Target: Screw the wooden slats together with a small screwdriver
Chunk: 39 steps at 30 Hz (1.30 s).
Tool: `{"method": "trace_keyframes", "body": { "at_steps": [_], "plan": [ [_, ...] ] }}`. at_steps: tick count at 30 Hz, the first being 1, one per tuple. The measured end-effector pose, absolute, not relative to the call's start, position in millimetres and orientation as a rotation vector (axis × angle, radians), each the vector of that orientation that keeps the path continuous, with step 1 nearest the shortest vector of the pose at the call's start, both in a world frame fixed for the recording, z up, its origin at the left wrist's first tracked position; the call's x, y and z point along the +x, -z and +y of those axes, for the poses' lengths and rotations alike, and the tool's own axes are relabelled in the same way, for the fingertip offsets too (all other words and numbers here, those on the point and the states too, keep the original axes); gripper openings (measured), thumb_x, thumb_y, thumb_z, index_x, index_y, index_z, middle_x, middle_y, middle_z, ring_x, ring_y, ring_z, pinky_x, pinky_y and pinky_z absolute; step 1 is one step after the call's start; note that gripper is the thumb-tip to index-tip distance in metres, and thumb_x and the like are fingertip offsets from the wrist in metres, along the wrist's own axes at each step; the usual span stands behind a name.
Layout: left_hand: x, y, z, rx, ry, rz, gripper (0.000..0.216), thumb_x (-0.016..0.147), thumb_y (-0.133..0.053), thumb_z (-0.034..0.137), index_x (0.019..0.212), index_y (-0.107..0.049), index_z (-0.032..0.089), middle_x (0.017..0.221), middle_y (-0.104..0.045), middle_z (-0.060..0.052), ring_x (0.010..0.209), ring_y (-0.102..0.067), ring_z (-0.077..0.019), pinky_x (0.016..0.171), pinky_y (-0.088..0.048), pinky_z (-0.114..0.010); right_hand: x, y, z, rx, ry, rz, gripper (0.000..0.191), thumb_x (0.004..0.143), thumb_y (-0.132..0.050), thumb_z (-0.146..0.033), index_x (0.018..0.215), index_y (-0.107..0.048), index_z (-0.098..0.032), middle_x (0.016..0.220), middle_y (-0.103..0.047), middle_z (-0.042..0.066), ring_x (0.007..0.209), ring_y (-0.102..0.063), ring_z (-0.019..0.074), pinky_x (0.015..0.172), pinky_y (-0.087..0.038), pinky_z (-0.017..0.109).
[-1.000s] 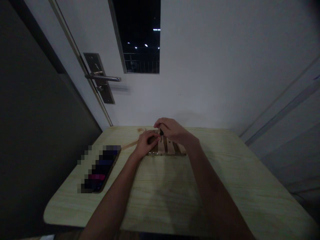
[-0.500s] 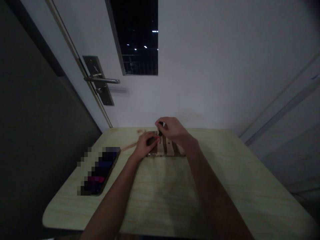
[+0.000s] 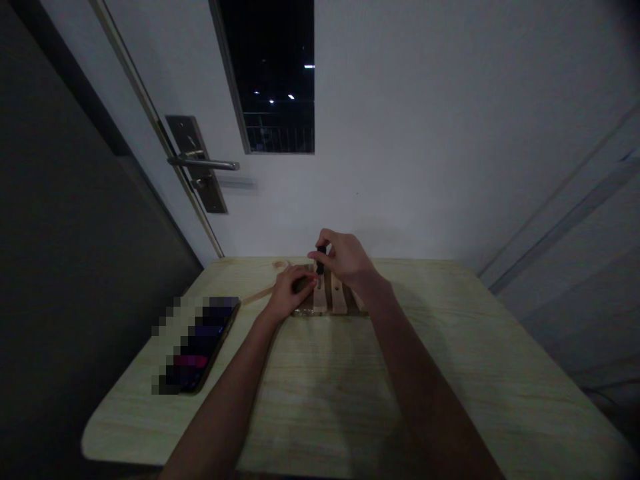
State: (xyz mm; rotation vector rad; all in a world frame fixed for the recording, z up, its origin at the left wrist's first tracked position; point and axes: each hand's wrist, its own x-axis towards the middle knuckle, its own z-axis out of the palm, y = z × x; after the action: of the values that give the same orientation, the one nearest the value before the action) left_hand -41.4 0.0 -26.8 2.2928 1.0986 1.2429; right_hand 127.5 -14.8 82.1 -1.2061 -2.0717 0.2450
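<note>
A small slatted wooden piece (image 3: 336,300) lies near the far edge of the pale wooden table (image 3: 350,380). My left hand (image 3: 289,290) rests on its left end, fingers curled down over it. My right hand (image 3: 343,257) is closed on a small black-handled tool (image 3: 321,257), a screwdriver by its look. The tool stands upright with its tip down on a slat near my left fingertips.
A phone (image 3: 197,343) with a blurred screen lies on the table's left side. A thin wooden strip (image 3: 260,292) lies left of the slatted piece. Behind the table stand a white wall, a dark window (image 3: 273,73) and a door with a metal handle (image 3: 203,163).
My right hand has lifted slightly and stood the black tool more upright over the slat. My left hand has stayed on the wooden piece.
</note>
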Motion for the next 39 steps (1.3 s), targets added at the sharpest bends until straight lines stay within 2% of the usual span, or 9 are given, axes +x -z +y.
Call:
{"method": "trace_keyframes", "body": {
  "at_steps": [3, 7, 15, 19, 26, 29, 31, 35, 39],
  "plan": [
    [-40.5, 26.0, 0.2, 2.289, -1.238, 1.097, 0.014, 0.081, -0.060, 0.030, 0.089, -0.066, 0.020, 0.093, -0.068, -0.006, 0.091, -0.059, -0.0224, 0.084, -0.044, -0.039, 125.7, -84.2, -15.6, -1.145, -0.269, -2.127, 0.004, 0.081, -0.060, -0.021, 0.083, -0.061, -0.018, 0.079, -0.066, 0.002, 0.067, -0.055, 0.0110, 0.066, -0.038, 0.024],
    [-40.6, 28.7, 2.3, 2.288, -1.262, 1.084, 0.014, 0.081, -0.060, 0.029, 0.089, -0.066, 0.020, 0.094, -0.067, -0.006, 0.091, -0.059, -0.0222, 0.084, -0.044, -0.038, 124.8, -88.2, -19.3, -1.092, -0.336, -2.163, 0.005, 0.080, -0.060, -0.018, 0.079, -0.065, -0.017, 0.076, -0.068, 0.002, 0.066, -0.057, 0.0103, 0.065, -0.039, 0.022],
    [-43.0, 30.2, 3.0, 2.329, -1.248, 1.083, 0.014, 0.082, -0.060, 0.030, 0.090, -0.065, 0.020, 0.093, -0.067, -0.005, 0.089, -0.059, -0.0203, 0.081, -0.044, -0.036, 134.1, -80.8, -18.9, -1.089, -0.336, -2.149, 0.029, 0.079, -0.051, -0.012, 0.102, -0.068, -0.014, 0.101, -0.070, 0.009, 0.088, -0.062, 0.0160, 0.081, -0.045, 0.029],
    [-42.4, 29.7, 3.1, 2.325, -1.244, 1.080, 0.012, 0.082, -0.060, 0.029, 0.089, -0.065, 0.020, 0.092, -0.067, -0.005, 0.089, -0.059, -0.0204, 0.082, -0.043, -0.036, 134.5, -78.9, -18.8, -1.102, -0.345, -2.139, 0.034, 0.079, -0.047, -0.010, 0.107, -0.067, -0.011, 0.104, -0.069, 0.011, 0.088, -0.062, 0.0161, 0.080, -0.046, 0.029],
    [-41.0, 29.5, 2.0, 2.315, -1.244, 1.109, 0.014, 0.081, -0.060, 0.030, 0.089, -0.065, 0.019, 0.093, -0.067, -0.005, 0.090, -0.058, -0.0215, 0.083, -0.043, -0.037, 130.5, -86.3, -20.0, -1.116, -0.353, -2.170, 0.032, 0.080, -0.053, -0.016, 0.110, -0.065, -0.020, 0.084, -0.070, 0.002, 0.067, -0.058, 0.0116, 0.065, -0.041, 0.024],
    [-41.4, 29.0, 1.6, 2.326, -1.244, 1.095, 0.014, 0.082, -0.060, 0.030, 0.089, -0.065, 0.019, 0.095, -0.067, -0.006, 0.090, -0.059, -0.0218, 0.084, -0.043, -0.038, 130.0, -88.3, -19.4, -1.177, -0.282, -2.166, 0.019, 0.080, -0.060, -0.024, 0.096, -0.067, -0.022, 0.074, -0.067, 0.000, 0.065, -0.057, 0.0115, 0.063, -0.038, 0.024],
    [-41.8, 28.9, 1.6, 2.320, -1.249, 1.077, 0.014, 0.082, -0.059, 0.030, 0.090, -0.064, 0.019, 0.096, -0.067, -0.006, 0.092, -0.059, -0.0218, 0.085, -0.043, -0.038, 129.8, -87.6, -18.2, -1.195, -0.236, -2.155, 0.013, 0.077, -0.064, -0.028, 0.088, -0.066, -0.020, 0.074, -0.066, 0.000, 0.066, -0.056, 0.0116, 0.064, -0.037, 0.024],
    [-41.6, 29.8, 2.3, 2.303, -1.259, 1.077, 0.015, 0.082, -0.060, 0.030, 0.090, -0.065, 0.019, 0.098, -0.067, -0.006, 0.093, -0.059, -0.0221, 0.086, -0.044, -0.038, 130.1, -84.5, -16.0, -1.170, -0.230, -2.144, 0.015, 0.075, -0.067, -0.031, 0.080, -0.061, -0.018, 0.077, -0.065, 0.001, 0.064, -0.054, 0.0108, 0.063, -0.036, 0.024],
    [-41.2, 31.0, 3.6, 2.301, -1.279, 1.070, 0.014, 0.081, -0.060, 0.029, 0.090, -0.066, 0.020, 0.095, -0.068, -0.006, 0.092, -0.059, -0.0219, 0.085, -0.044, -0.038, 128.9, -83.7, -15.5, -1.101, -0.294, -2.160, 0.014, 0.077, -0.065, -0.027, 0.087, -0.059, -0.020, 0.071, -0.063, -0.002, 0.062, -0.054, 0.0104, 0.061, -0.036, 0.022]
  ]
}}
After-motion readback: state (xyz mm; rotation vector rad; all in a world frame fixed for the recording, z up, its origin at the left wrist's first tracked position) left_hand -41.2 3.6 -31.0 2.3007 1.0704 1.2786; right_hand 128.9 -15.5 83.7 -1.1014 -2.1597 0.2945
